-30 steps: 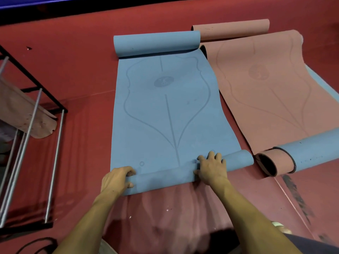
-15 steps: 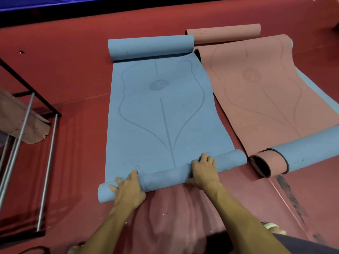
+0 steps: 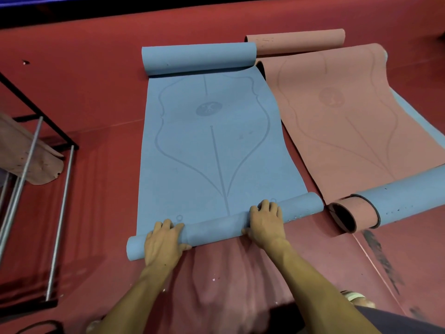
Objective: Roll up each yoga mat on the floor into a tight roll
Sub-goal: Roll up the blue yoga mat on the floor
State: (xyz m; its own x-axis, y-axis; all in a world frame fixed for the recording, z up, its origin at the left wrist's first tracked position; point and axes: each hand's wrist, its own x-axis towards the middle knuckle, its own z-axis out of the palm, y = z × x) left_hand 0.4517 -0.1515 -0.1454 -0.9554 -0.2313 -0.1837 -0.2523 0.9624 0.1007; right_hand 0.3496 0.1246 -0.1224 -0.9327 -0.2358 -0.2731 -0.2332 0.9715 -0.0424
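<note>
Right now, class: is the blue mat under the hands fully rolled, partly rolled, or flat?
Partly rolled. The blue mat has a thin roll at its near end under both hands, a curl at its far end, and lies flat between.

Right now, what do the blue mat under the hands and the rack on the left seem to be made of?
Blue mat: probably soft foam or rubber with a matte finish; it curls into a roll without creasing, and its lines look pressed in. Rack: apparently metal, with black painted frame bars and bare silvery rods that catch the light.
</note>
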